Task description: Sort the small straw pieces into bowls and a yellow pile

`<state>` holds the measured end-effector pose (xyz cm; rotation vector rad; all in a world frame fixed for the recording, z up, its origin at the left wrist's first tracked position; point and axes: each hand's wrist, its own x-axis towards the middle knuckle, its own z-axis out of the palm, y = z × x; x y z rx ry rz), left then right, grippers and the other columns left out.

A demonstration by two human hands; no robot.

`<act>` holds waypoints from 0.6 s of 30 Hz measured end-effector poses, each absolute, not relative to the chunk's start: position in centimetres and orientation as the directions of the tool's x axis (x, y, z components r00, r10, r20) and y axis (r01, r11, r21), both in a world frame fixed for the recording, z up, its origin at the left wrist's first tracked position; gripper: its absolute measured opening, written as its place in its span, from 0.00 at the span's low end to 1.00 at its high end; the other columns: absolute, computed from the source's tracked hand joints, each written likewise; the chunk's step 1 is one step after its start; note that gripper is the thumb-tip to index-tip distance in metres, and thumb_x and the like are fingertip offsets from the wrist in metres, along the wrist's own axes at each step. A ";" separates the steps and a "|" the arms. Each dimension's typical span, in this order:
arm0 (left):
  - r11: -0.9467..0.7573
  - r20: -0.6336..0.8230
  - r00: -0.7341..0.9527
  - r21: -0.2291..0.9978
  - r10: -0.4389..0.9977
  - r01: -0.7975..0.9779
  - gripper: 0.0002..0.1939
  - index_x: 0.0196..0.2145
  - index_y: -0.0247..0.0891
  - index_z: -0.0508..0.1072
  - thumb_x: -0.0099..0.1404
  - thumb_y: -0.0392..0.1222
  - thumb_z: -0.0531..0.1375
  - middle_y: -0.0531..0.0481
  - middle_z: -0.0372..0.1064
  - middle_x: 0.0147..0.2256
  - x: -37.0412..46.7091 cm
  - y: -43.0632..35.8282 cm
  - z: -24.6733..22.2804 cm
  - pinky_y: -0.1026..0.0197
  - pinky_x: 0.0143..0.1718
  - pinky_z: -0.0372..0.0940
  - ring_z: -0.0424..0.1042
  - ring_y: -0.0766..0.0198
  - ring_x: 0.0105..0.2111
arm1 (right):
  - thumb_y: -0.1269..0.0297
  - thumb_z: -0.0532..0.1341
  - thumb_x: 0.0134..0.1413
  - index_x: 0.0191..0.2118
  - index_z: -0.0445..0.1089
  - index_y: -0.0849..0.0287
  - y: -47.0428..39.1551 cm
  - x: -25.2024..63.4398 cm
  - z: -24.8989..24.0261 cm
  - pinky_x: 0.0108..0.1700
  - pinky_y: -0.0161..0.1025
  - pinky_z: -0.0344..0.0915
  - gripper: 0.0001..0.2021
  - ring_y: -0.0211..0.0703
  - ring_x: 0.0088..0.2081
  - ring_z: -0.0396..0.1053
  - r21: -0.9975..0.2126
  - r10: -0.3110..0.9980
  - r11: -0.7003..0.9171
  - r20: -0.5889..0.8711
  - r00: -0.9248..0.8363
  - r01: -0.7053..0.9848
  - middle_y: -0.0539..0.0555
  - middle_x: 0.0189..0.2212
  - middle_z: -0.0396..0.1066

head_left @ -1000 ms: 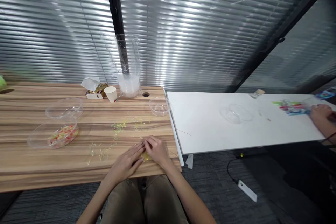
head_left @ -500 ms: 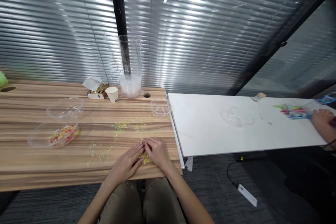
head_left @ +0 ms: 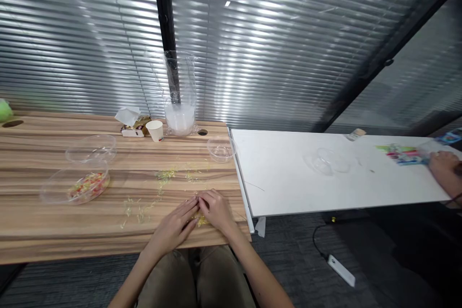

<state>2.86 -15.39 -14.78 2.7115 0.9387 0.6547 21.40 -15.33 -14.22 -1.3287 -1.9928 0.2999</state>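
Observation:
My left hand (head_left: pixel 173 227) rests low over the wooden table with its fingers stretched out and its thumb apart. Opposite it, my right hand (head_left: pixel 215 209) is curved, its fingertips meeting those of the left. Between and under the two palms lies a small heap of thin yellow strips (head_left: pixel 202 220), partly covered by the hands. I see no object lifted in either hand. More yellow-green strips (head_left: pixel 166 174) are scattered beyond my fingers, and a paler scattering (head_left: pixel 139 211) lies left of my left hand.
Clear bowls stand left, one bowl (head_left: pixel 50 192) holding colourful bits (head_left: pixel 88 185). Another clear bowl (head_left: pixel 221 149), a paper cup (head_left: pixel 155 131), a tissue box (head_left: pixel 134 127) and a bag of white material (head_left: pixel 180 118) stand behind. A co-worker's hand (head_left: pixel 443 160) rests on the white table (head_left: pixel 288 187).
Both hands keep nearly the same place and pose. The whole view has shifted very slightly.

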 end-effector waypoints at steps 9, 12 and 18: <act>-0.780 0.326 0.710 0.317 0.624 0.540 0.24 0.63 0.38 0.58 0.71 0.43 0.50 0.43 0.57 0.60 2.8 -15.4 -14.7 0.52 0.59 0.59 0.59 0.56 0.60 | 0.75 0.56 0.59 0.38 0.72 0.59 -15.3 21.4 -14.4 0.47 0.38 0.65 0.09 0.43 0.41 0.69 -0.537 0.870 0.455 0.439 -0.226 0.710 0.55 0.36 0.74; -0.780 0.320 0.714 0.319 0.623 0.538 0.24 0.63 0.39 0.56 0.71 0.42 0.50 0.43 0.57 0.61 2.8 -15.3 -14.9 0.52 0.59 0.59 0.59 0.56 0.60 | 0.75 0.56 0.59 0.38 0.72 0.60 -15.3 21.4 -14.1 0.47 0.38 0.65 0.09 0.42 0.41 0.70 -0.523 0.871 0.452 0.433 -0.231 0.722 0.55 0.36 0.74; -0.776 0.299 0.719 0.317 0.627 0.545 0.24 0.63 0.38 0.57 0.71 0.43 0.50 0.43 0.57 0.61 2.7 -15.3 -15.0 0.51 0.59 0.59 0.58 0.56 0.60 | 0.76 0.56 0.59 0.38 0.73 0.59 -15.3 21.3 -13.9 0.46 0.38 0.65 0.09 0.43 0.41 0.70 -0.525 0.873 0.447 0.431 -0.226 0.724 0.55 0.36 0.75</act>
